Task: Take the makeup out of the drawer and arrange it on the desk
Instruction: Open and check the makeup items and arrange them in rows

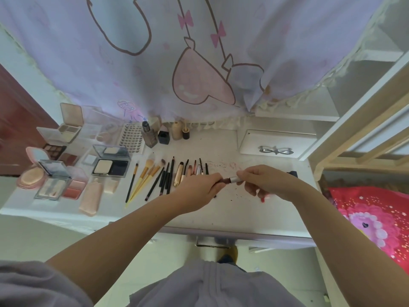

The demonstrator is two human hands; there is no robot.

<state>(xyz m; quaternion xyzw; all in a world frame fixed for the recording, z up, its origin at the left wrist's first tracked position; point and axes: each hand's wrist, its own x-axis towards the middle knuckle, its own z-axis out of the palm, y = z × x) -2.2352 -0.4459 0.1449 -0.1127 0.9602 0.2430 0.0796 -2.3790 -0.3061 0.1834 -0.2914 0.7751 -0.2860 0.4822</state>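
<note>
Both hands meet over the middle of the white desk. My left hand grips the dark red end of a lipstick, and my right hand pinches its silver end. A second red item shows under my right hand, partly hidden. Left of my hands lies a row of brushes and pencils. Further left are several open compacts and palettes, and a pink bottle lies flat. The drawer under the desk front is barely visible.
Small bottles stand along the back of the desk under a lilac printed curtain. A white drawer box with a silver bow handle sits at the back right. A bed with a red cover is on the right.
</note>
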